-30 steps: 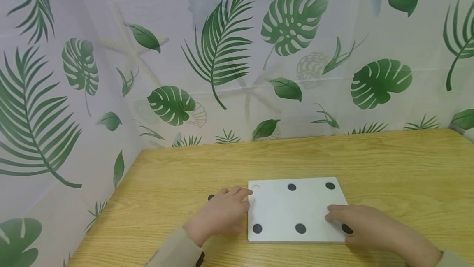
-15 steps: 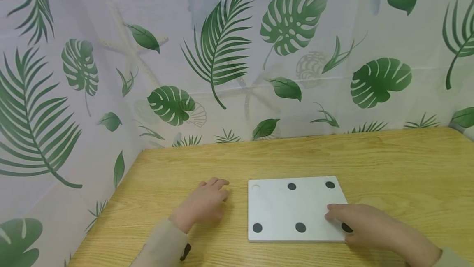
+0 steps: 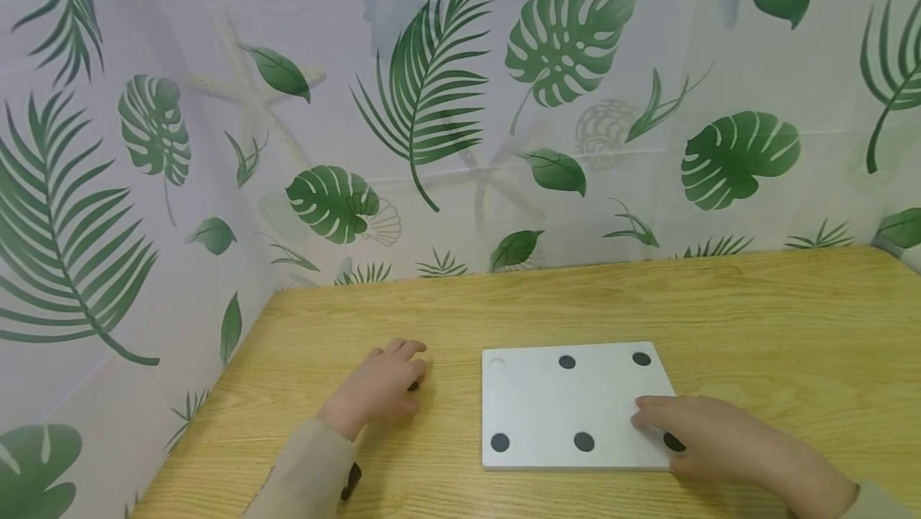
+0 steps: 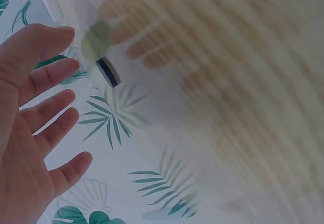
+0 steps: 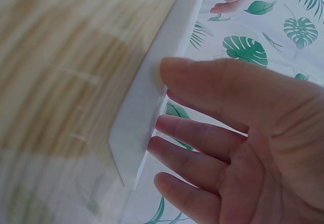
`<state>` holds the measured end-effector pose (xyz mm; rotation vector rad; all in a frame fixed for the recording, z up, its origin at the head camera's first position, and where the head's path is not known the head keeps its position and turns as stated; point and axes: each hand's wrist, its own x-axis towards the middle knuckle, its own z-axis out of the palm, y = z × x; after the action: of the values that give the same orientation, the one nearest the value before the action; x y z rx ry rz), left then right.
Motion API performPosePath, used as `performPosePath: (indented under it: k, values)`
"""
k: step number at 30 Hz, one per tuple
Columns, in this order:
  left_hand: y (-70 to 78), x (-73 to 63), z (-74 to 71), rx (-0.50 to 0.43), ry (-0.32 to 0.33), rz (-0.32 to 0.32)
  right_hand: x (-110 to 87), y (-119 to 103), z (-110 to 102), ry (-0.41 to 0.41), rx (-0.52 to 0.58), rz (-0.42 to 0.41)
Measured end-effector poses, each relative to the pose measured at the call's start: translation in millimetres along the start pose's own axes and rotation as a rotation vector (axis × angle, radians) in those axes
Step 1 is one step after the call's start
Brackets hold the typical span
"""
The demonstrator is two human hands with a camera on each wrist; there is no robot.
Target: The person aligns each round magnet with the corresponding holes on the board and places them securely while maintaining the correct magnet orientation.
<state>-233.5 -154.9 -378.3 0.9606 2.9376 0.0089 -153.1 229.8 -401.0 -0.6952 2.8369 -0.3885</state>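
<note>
A white rectangular board (image 3: 561, 407) lies on the wooden table, with several round black discs such as the front middle one (image 3: 584, 442) set in it. Its back left corner has a shallow round recess (image 3: 497, 364). To the board's left, my left hand (image 3: 377, 387) is above a loose black disc (image 4: 109, 72); in the left wrist view its loosely bent fingers stand apart from that disc. My right hand (image 3: 727, 439) rests at the board's right front corner, fingers on top and thumb against the front edge, partly covering a disc (image 3: 674, 443).
The wooden table (image 3: 777, 327) reaches back to a white cloth (image 3: 446, 47) printed with green leaves, which also hangs along the left side. A dark strap piece (image 3: 350, 481) shows beside the left sleeve (image 3: 298, 471).
My left hand has moved left, away from the board's left edge, to the loose disc on the table. The right hand and the board have stayed in place.
</note>
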Motion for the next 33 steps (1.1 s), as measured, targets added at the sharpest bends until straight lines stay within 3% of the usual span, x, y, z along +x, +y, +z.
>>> performPosePath:
  k: [21, 33]
  values:
    - [-13.0, 7.8, 3.6, 0.048, 0.004, -0.066, 1.3, -5.0, -5.2, -0.040, 0.050, 0.058]
    - [-14.7, 9.8, 2.4, 0.001, -0.016, -0.100, 1.9, -5.8, -5.8, -0.047, 0.050, 0.058]
